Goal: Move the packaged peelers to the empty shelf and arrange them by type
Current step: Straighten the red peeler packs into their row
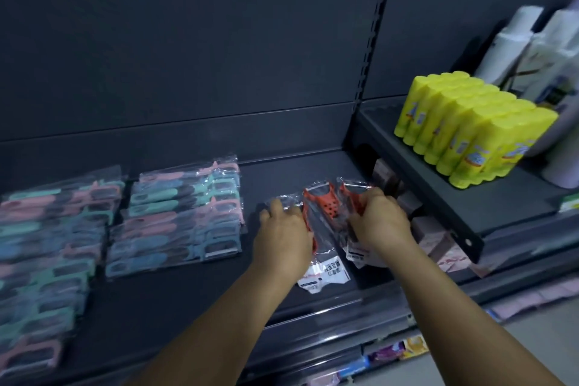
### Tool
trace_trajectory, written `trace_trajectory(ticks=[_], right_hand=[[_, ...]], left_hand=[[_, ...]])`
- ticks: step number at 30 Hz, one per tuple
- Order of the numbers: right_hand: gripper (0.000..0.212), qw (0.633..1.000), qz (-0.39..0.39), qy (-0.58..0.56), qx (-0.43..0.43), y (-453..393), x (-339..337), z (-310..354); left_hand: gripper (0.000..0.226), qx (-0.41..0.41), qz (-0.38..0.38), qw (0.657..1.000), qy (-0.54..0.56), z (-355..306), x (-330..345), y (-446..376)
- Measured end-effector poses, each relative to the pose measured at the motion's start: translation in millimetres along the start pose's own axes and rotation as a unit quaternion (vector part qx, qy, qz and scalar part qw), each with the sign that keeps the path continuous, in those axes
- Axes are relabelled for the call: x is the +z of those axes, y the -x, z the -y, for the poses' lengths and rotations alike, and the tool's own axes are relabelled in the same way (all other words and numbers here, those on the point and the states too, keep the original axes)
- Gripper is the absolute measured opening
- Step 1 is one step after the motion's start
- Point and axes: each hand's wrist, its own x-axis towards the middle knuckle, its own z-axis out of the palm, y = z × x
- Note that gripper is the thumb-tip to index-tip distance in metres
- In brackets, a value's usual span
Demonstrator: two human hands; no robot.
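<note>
Orange peelers (322,207) being laid on shelf (175,301); left hand (283,229) fingers spread flat, right hand (380,219) pinching pack; next, align beside pastel rows (185,213).

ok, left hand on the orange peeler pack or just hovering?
Touching. The head view shows the left hand lying flat on the clear orange peeler pack, fingers spread over its left edge, with no gap visible.

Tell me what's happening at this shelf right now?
A person is laying out bagged peelers on a dark shelf. The left hand and right hand both rest on the orange peelers. Pink, teal and blue peelers already lie in overlapping rows to the left.
</note>
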Motion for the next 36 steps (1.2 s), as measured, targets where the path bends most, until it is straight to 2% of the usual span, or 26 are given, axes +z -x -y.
trace_trajectory(ticks=[5,9,11,13,17,22,29,31,34,36], right_hand=[[0.051,0.996,-0.029,-0.063,-0.05,-1.3,-8.5,8.9],[0.065,0.997,0.029,-0.016,-0.077,0.4,5.3,21.3],[0.066,0.997,0.019,0.001,-0.075,-1.0,9.0,21.7],[0.062,0.998,0.007,0.006,-0.065,-4.9,7.3,21.3],[0.057,0.997,0.059,-0.019,-0.035,-10.7,10.6,24.0],[0.021,0.995,0.066,-0.039,-0.057,-11.1,15.7,24.3],[0.006,0.983,0.048,-0.15,-0.098,-4.4,10.6,31.3],[0.004,0.975,0.036,-0.193,-0.105,2.1,11.5,40.8],[0.004,0.959,0.037,-0.253,-0.119,19.2,12.8,60.4],[0.004,0.95,0.047,-0.278,-0.137,36.1,13.7,77.3]], left_hand=[[0.051,-0.045,-0.029,0.998,0.035,2.0,0.7,-5.0],[0.054,-0.067,-0.028,0.997,0.026,-0.4,-1.5,-4.0],[0.054,-0.076,-0.025,0.997,0.023,-2.4,-3.0,-3.8],[0.057,-0.082,-0.022,0.996,0.015,-4.0,-2.8,-4.5],[0.056,-0.108,-0.02,0.991,0.071,-8.2,2.5,-8.2],[0.051,-0.163,-0.048,0.962,0.214,-7.7,10.7,-12.8],[0.082,-0.178,-0.077,0.901,0.388,1.8,6.7,-10.6],[0.071,-0.171,-0.078,0.882,0.432,9.5,-2.4,-5.1],[0.032,-0.146,-0.104,0.878,0.444,25.3,-24.1,6.8],[0.014,-0.125,-0.125,0.877,0.447,40.0,-39.3,17.4]])
